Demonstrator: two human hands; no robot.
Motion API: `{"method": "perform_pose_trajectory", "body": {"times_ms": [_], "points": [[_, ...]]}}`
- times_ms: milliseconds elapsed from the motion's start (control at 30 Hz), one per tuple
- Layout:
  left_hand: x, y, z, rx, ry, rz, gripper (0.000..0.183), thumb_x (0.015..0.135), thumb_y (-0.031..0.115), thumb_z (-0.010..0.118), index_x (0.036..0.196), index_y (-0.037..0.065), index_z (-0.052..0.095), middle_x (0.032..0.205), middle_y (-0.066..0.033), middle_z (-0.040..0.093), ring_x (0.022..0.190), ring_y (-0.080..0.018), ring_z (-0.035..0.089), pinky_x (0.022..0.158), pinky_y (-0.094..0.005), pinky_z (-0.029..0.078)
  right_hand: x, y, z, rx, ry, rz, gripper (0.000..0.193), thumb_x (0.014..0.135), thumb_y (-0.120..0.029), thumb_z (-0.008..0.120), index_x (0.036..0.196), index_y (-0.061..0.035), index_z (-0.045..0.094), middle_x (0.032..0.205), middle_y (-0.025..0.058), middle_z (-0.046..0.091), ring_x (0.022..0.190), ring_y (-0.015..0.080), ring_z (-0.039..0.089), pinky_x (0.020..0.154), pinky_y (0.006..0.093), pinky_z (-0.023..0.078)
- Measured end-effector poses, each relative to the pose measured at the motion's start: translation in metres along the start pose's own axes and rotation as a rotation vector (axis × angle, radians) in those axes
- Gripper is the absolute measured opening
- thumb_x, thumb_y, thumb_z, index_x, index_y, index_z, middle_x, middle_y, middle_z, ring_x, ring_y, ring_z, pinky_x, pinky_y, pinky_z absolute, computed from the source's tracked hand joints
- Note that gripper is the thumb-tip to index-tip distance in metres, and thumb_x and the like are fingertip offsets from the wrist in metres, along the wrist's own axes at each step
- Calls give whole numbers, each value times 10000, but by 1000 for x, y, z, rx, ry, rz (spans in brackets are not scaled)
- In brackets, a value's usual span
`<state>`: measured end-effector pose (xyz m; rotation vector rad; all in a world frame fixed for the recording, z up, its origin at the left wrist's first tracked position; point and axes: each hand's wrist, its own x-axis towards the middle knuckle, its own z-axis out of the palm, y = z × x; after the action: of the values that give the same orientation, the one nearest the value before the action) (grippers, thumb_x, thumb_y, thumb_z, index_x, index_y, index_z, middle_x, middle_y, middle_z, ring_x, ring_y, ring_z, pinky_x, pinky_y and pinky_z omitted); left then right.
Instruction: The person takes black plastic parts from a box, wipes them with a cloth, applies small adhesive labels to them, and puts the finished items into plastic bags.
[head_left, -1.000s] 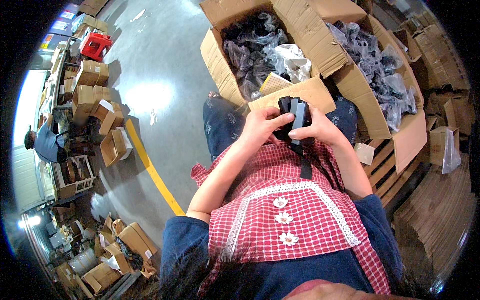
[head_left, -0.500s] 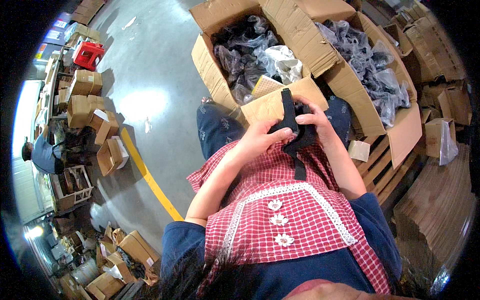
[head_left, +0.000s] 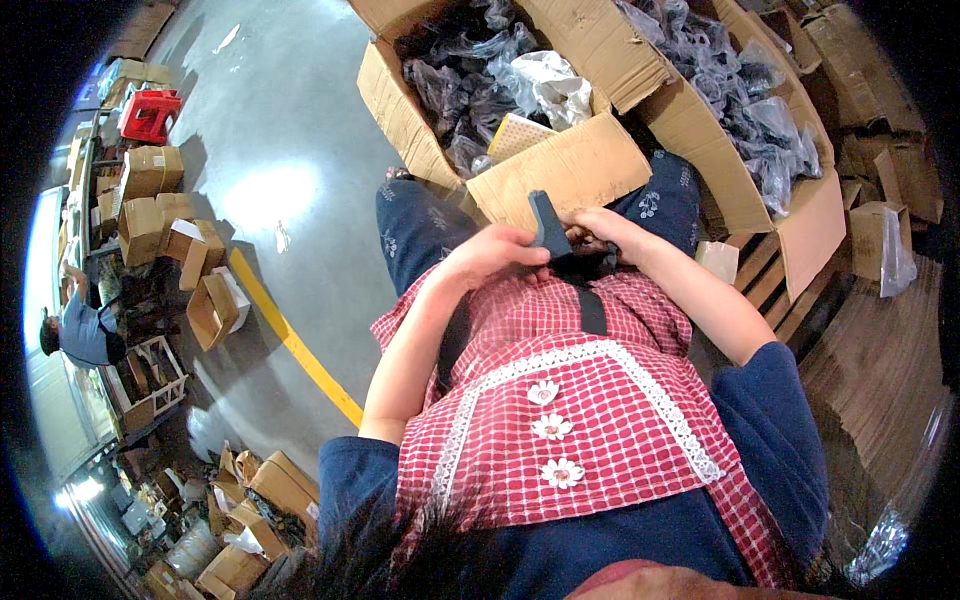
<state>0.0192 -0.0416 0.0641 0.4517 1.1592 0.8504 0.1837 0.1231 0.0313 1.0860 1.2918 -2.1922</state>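
Over my lap I hold a black piece [head_left: 546, 222] with a flat, upright bar; its exact kind cannot be made out. My left hand [head_left: 496, 252] grips the lower end of the bar from the left, thumb and fingers closed on it. From the other side my right hand [head_left: 606, 230] curls round the piece's dark lower part, its fingers partly hidden. A black strap [head_left: 593, 312] hangs below it against my red checked apron [head_left: 520, 320]. Just beyond my hands is the flap of an open carton [head_left: 560, 165] filled with plastic-wrapped dark items [head_left: 450, 85].
A second open carton [head_left: 810, 215] of bagged items stands on a wooden pallet [head_left: 765, 275] at right, beside stacked flat cardboard [head_left: 870, 360]. Along the left are boxes [head_left: 150, 172], a red plastic crate [head_left: 150, 115] and a person [head_left: 85, 330]. A yellow line [head_left: 295, 340] crosses the floor.
Both hands and the black piece have moved down and closer to my body. The right hand's fingers have curled lower round the piece. The view has shifted slightly.
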Motion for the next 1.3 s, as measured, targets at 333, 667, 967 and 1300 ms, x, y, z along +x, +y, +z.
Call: {"method": "perform_pose_trajectory", "body": {"times_ms": [333, 667, 967, 1300], "points": [[28, -23, -7, 235, 234, 324, 264, 923, 188, 685, 1082, -21, 716, 864, -49, 700, 790, -99, 611, 754, -264, 495, 20, 11, -36, 263, -67, 49, 287, 1032, -285, 483, 983, -44, 631, 705, -7, 566, 578, 128, 540, 635, 292, 540], [79, -49, -20, 103, 460, 500, 158, 926, 140, 673, 996, 11, 616, 879, -12, 645, 854, -98, 597, 756, -269, 491, -19, -8, -36, -342, -199, -172, 230, 782, -191, 737, 914, -2, 730, 893, 40, 701, 795, 113, 606, 807, 247, 471], [109, -57, -2, 628, 307, 491, 322, 845, 266, 745, 931, 0, 586, 752, -156, 609, 723, -228, 601, 653, -388, 468, -54, 18, -38, -628, 16, -568, 343, 813, -256, 757, 1055, -33, 662, 1022, 90, 702, 989, 185, 649, 912, 306, 488], [80, -26, 9, 115, 147, 357, 205, 893, 155, 742, 1000, 29, 621, 858, 1, 654, 735, -97, 615, 629, -265, 508, -39, 9, -41, -204, 381, -781, 532, 817, -172, 785, 1281, 4, 593, 1171, 52, 634, 1076, 145, 575, 973, 306, 427]]}}
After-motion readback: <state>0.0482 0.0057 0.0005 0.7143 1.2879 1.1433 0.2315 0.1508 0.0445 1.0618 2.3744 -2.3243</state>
